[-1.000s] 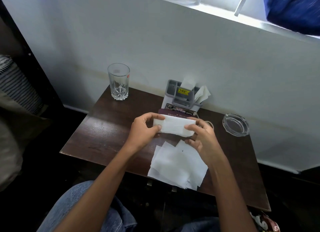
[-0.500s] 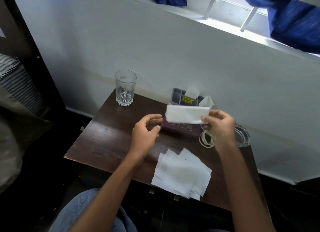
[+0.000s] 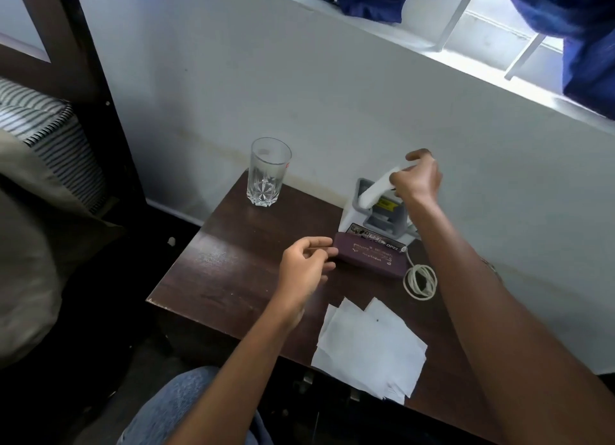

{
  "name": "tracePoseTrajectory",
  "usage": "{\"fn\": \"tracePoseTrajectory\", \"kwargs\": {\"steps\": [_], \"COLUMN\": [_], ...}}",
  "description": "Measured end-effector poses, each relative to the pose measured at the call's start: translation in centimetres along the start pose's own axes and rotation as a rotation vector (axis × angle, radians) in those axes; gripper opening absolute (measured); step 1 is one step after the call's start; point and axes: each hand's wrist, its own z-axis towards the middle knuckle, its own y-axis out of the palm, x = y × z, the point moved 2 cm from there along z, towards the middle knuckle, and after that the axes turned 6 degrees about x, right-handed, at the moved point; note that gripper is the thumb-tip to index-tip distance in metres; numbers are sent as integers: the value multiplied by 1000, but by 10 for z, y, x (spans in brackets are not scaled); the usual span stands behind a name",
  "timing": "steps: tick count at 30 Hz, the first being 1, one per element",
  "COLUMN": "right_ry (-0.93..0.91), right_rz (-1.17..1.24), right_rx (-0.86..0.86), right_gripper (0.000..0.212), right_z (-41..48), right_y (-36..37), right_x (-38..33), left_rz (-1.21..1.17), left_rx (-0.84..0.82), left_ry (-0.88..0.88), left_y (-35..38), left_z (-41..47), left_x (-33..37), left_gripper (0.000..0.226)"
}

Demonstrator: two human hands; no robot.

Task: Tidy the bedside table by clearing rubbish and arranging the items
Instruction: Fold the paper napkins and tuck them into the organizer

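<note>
On the dark wooden bedside table [image 3: 213, 268] my right hand [image 3: 416, 178] pinches a folded white tissue [image 3: 377, 188] and holds it tilted down over the grey organiser [image 3: 382, 216] at the back. My left hand [image 3: 306, 268] hovers over the table with loosely curled fingers and holds nothing, just left of a maroon case [image 3: 369, 256]. A loose stack of white tissues [image 3: 369, 341] lies at the table's front edge.
An empty drinking glass [image 3: 268, 175] stands at the back left corner. A coiled white cable [image 3: 421, 281] lies right of the maroon case. The white wall runs behind the table. A bed with a striped pillow [image 3: 43, 125] is to the left.
My right hand has carried the folded tissue from above the maroon case up and back to the organiser. My left hand, which let the tissue go earlier, has stayed low. The camera has tilted up.
</note>
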Motion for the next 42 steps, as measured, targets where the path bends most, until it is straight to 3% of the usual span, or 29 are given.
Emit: {"fn": "tracePoseTrajectory", "kwargs": {"steps": [10,18,21,26,33,42], "right_ry": [48,128,192,284,156,135], "right_rz": [98,461,371,95,-197,-194], "right_rx": [-160,-246,-321,-285,-386,-478], "right_gripper": [33,11,13,10,8,6], "right_z": [-26,-80,-104,-126,-125,-118], "right_y": [25,-54,-74,-68,-61,-55], "right_x": [15,40,78,148,164,169], "left_rz": [63,139,183,304,497,678], "left_rx": [-30,-64,-76,-126,-215,-252], "left_ry": [-31,-35,-33,4,51,102], "left_y": [0,5,8,14,24,25], "left_z": [-2,-5,-6,-12,-15,-12], "left_x": [-1,-5,-7,-15,-30,-41], "left_gripper": [25,22,22,22,19,19]}}
